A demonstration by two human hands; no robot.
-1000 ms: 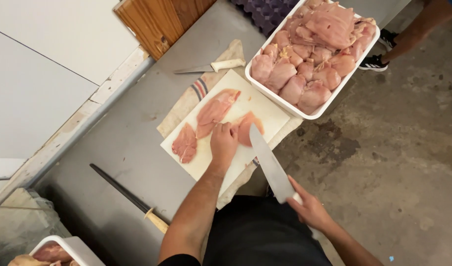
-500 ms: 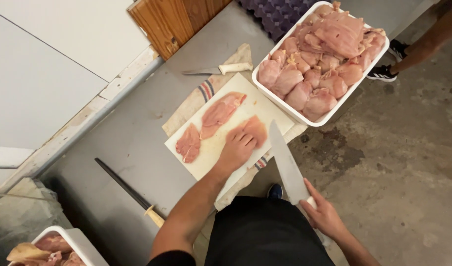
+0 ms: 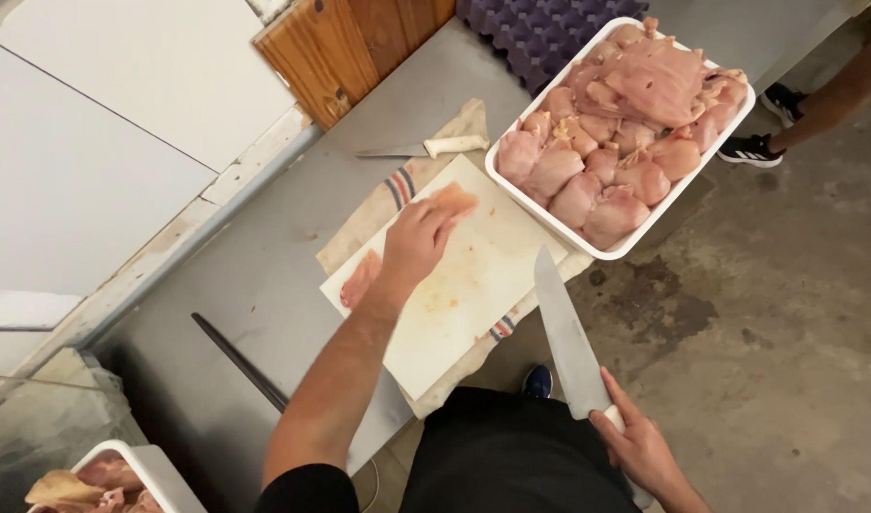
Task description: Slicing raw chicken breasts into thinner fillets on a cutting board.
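Left hand [image 3: 415, 239] curled round a raw chicken piece [image 3: 452, 200] over the white cutting board [image 3: 464, 294], mid-table [image 3: 265, 275]. Right hand [image 3: 640, 451] at 5 o'clock, fist closed on chef's knife [image 3: 567, 334], blade pointing to 12. Tray of chicken [image 3: 618, 123] at 1 o'clock, touching the board's corner.
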